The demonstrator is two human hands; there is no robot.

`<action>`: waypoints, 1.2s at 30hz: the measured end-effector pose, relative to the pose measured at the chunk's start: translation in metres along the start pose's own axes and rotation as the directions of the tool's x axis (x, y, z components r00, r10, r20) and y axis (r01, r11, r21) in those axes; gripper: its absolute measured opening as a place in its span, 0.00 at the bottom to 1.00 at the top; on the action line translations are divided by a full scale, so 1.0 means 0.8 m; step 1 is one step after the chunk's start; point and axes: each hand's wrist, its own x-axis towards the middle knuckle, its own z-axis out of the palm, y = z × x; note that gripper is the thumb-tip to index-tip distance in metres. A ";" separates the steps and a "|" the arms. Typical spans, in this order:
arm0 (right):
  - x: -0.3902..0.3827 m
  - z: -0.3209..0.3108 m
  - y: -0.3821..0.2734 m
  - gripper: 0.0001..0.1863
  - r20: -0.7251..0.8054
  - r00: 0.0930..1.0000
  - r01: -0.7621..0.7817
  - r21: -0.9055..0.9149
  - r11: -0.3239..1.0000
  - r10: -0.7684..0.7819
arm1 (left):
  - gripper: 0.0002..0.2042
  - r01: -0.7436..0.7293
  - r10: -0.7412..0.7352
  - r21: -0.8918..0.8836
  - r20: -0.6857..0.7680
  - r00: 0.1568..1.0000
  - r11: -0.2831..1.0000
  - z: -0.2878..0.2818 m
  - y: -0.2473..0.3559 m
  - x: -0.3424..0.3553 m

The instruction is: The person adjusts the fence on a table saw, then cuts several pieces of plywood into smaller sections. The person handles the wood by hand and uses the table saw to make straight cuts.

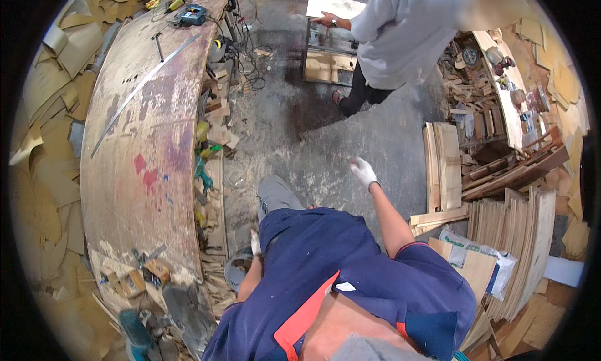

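My right hand (363, 172), in a white glove, is held out over the grey floor (325, 151) ahead of me. Its fingers are partly stretched and nothing shows in them. My left hand (255, 243), also gloved in white, hangs at my left side beside my grey trouser leg (275, 195). Only a narrow edge of it shows, so its fingers cannot be made out. Close by it is a grey bucket-like container (235, 272), partly covered by my forearm. The large worn wooden workbench (141, 142) stands to my left.
Ahead, a person in a grey shirt (400, 42) rests a hand on a white-topped metal frame (325, 5). On the bench lie a long metal ruler (141, 95) and a blue power tool (191, 15). Stacked boards (443, 167) and plywood sheets (519, 248) stand right. Cables (251, 64) trail across the floor.
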 end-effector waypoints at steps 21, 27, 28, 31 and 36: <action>0.756 -0.067 -0.305 0.22 0.067 0.984 -0.174 0.524 0.834 0.163 | 0.38 -0.326 0.391 -0.277 0.225 0.893 0.904 0.292 0.963 0.480; 0.882 -0.107 -0.271 0.26 0.090 0.925 -0.317 0.720 0.618 0.370 | 0.31 -0.219 0.361 -0.349 0.419 0.833 0.911 0.502 1.136 0.516; 0.904 -0.112 -0.263 0.27 0.137 0.870 -0.403 0.751 0.524 0.473 | 0.33 -0.200 0.375 -0.385 0.458 0.806 0.901 0.537 1.157 0.519; 0.984 -0.120 -0.232 0.22 0.215 0.790 -0.372 0.913 0.169 0.574 | 0.37 -0.102 0.304 -0.361 0.564 0.768 0.927 0.630 1.221 0.534; 1.106 -0.123 -0.196 0.27 0.616 0.771 -0.416 0.680 -0.604 0.162 | 0.41 0.059 0.123 -0.235 0.687 0.717 0.970 0.793 1.334 0.586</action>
